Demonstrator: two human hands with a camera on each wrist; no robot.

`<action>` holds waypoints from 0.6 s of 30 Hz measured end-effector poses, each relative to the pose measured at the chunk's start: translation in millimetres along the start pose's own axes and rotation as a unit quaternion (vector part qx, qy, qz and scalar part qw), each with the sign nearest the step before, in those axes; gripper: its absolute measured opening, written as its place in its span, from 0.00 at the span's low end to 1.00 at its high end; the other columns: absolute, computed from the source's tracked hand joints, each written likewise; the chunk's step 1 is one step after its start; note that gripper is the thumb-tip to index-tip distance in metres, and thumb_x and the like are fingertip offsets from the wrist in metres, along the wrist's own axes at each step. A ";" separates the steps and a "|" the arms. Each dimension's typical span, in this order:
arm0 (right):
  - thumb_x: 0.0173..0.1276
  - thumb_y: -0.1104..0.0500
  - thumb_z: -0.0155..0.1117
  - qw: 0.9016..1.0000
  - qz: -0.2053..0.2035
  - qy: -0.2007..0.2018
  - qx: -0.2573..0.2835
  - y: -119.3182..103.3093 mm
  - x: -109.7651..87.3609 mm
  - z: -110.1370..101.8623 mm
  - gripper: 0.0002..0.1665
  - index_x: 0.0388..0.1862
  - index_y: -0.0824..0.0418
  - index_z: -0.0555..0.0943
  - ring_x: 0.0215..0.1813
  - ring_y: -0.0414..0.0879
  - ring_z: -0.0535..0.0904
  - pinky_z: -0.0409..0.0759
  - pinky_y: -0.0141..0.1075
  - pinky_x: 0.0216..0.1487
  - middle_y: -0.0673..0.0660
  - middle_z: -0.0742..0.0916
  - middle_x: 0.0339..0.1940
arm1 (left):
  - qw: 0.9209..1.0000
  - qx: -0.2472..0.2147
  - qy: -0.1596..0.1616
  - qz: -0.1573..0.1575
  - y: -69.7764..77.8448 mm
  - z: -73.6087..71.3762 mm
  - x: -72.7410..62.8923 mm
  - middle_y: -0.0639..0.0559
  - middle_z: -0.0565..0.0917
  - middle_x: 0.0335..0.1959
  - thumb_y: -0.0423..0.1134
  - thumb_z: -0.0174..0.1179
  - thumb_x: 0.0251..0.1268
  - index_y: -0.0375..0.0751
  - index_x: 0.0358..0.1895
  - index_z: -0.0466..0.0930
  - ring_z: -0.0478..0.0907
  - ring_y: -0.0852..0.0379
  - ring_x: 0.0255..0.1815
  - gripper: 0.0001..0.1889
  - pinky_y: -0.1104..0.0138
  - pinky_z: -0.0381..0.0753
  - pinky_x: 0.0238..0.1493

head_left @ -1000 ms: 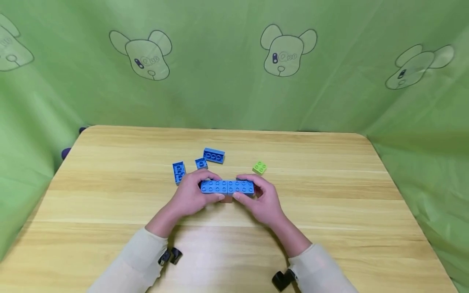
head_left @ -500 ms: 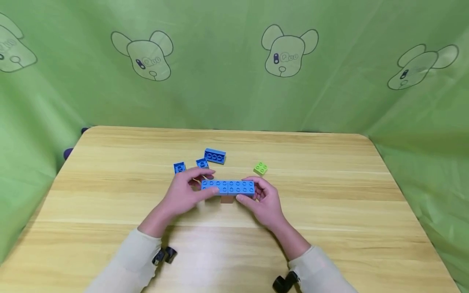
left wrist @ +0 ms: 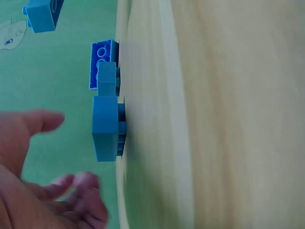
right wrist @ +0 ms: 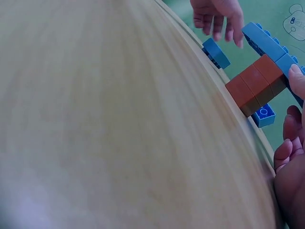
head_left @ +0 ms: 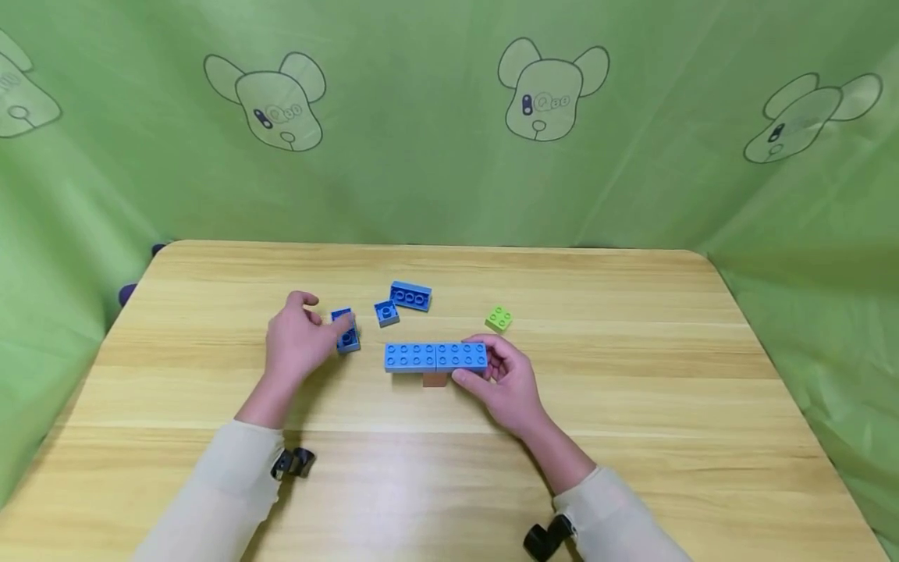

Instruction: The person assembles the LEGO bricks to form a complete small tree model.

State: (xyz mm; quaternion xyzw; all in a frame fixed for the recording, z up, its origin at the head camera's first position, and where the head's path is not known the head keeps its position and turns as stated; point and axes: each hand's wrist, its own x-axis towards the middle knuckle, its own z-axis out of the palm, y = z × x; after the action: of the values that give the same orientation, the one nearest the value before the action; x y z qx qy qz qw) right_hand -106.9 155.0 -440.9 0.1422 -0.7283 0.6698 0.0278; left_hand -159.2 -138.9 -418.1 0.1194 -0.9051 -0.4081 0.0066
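Note:
Two blue bricks [head_left: 421, 357] lie end to end, studs up, across a reddish-brown stack of bricks [right wrist: 256, 85] that stands on the table. My right hand [head_left: 511, 388] holds the right end of this blue row, its thumb on the near side and fingers on the far side. To the left, my left hand [head_left: 298, 341] hovers over an upside-down blue brick [head_left: 347, 339]. In the left wrist view its thumb and fingers are spread apart, and that same brick [left wrist: 106, 129] sits beyond them, untouched.
Behind the stack lie a small upturned blue brick [head_left: 386, 314] and a longer blue brick [head_left: 410, 297] tipped on its side. A lime-green brick [head_left: 499, 318] sits studs up at the back right. Green curtain [head_left: 435, 156] surrounds the wooden table [head_left: 632, 375].
My left hand has let go of the blue row and moved left to the upside-down blue brick. The right hand has stayed at the row's right end.

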 end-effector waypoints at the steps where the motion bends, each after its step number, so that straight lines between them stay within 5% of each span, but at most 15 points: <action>1: 0.60 0.76 0.71 1.000 -0.002 -0.002 -0.001 -0.2 0.1 0.0 0.21 0.52 0.71 0.79 0.32 0.44 0.71 0.70 0.29 0.31 0.60 0.84 0.39 | 0.999 0.019 -0.024 -0.013 -0.3 0.5 1.3 0.42 0.78 0.38 0.57 0.70 0.59 0.34 0.68 0.64 0.75 0.46 0.34 0.42 0.58 0.75 0.33; 4: 0.60 0.76 0.71 1.000 -0.007 -0.005 -0.001 -0.9 0.1 0.4 0.21 0.52 0.71 0.79 0.31 0.43 0.71 0.69 0.29 0.30 0.60 0.84 0.40 | 0.995 0.059 -0.073 -0.026 -1.0 4.3 4.2 0.35 0.79 0.46 0.63 0.71 0.54 0.34 0.74 0.55 0.77 0.40 0.41 0.53 0.53 0.78 0.39; 7: 0.60 0.76 0.71 1.000 -0.008 -0.007 -0.001 -1.3 -0.2 0.8 0.21 0.52 0.71 0.79 0.31 0.43 0.71 0.69 0.29 0.30 0.61 0.84 0.39 | 0.994 0.073 -0.083 -0.022 -1.1 7.2 5.9 0.31 0.77 0.53 0.58 0.73 0.53 0.33 0.74 0.54 0.77 0.37 0.48 0.54 0.49 0.78 0.46; 13: 0.60 0.75 0.71 1.000 -0.008 -0.008 -0.010 -1.8 -0.5 0.8 0.20 0.52 0.70 0.79 0.32 0.44 0.72 0.70 0.29 0.31 0.60 0.84 0.40 | 0.994 0.080 -0.074 -0.021 -1.1 6.7 5.2 0.31 0.79 0.48 0.44 0.72 0.56 0.33 0.73 0.57 0.77 0.39 0.42 0.45 0.54 0.79 0.39; 18: 0.61 0.75 0.71 1.000 -0.009 -0.008 -0.012 -1.4 0.2 0.0 0.20 0.52 0.70 0.79 0.32 0.44 0.72 0.70 0.29 0.31 0.60 0.85 0.40 | 0.998 0.055 -0.035 -0.020 -3.3 2.7 3.2 0.32 0.79 0.48 0.41 0.70 0.57 0.30 0.65 0.68 0.77 0.39 0.45 0.34 0.53 0.81 0.43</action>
State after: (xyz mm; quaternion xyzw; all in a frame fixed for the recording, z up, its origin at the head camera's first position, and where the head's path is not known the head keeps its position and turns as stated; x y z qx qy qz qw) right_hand -106.8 154.9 -439.5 0.1545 -0.7349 0.6596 0.0296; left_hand -162.0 -139.7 -422.6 0.1231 -0.9232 -0.3619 -0.0400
